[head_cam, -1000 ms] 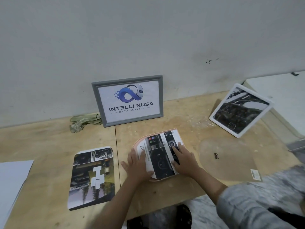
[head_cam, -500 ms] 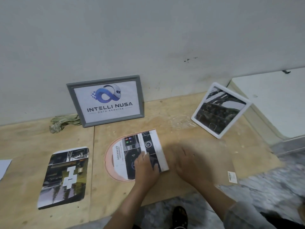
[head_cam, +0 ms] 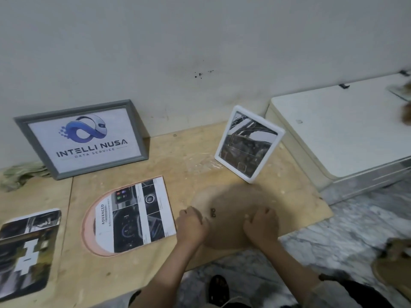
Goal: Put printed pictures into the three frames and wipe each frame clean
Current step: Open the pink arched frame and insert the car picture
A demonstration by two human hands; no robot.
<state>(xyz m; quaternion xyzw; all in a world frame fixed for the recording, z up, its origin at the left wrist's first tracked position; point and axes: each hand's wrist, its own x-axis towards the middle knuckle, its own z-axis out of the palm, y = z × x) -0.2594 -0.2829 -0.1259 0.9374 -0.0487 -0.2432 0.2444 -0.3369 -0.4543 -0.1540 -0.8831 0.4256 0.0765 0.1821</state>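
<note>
Pale wall (head_cam: 200,41) fills the top half. Plywood bench (head_cam: 178,165) runs across the middle, marbled floor (head_cam: 333,241) below and to the right. White cabinet (head_cam: 338,130) stands at the bench's right end, against the wall.

Grey frame (head_cam: 82,138) leans on the wall at back left, logo print inside reading INTELLI NUSA. White frame (head_cam: 249,144) stands tilted at back right, just beside the cabinet, dark picture in it.

Dark print (head_cam: 26,252) with rounded corners lies flat at far left of the bench. Arched pink frame (head_cam: 89,230) lies flat mid-bench, a printed picture (head_cam: 133,214) on top of it, word ADVANCED along its left edge; the picture's square right end overhangs the frame's straight side.

Brown backing board (head_cam: 233,196), arch-shaped, lies flat right of the pink frame, near the bench's front edge, small black hanger (head_cam: 213,212) at its middle.

Left hand (head_cam: 192,225) rests on the board's left edge, fingers curled down onto it; grip on the edge itself too blurred, cannot tell if it pinches. Right hand (head_cam: 262,223) sits on the board's right part, fingers bent, knuckles up; cannot tell if it grips or just presses.

Green cloth (head_cam: 20,174) lies crumpled at back left, touching the grey frame's corner. Clear plastic wrap (head_cam: 200,163) sits on the bench beside the white frame.
</note>
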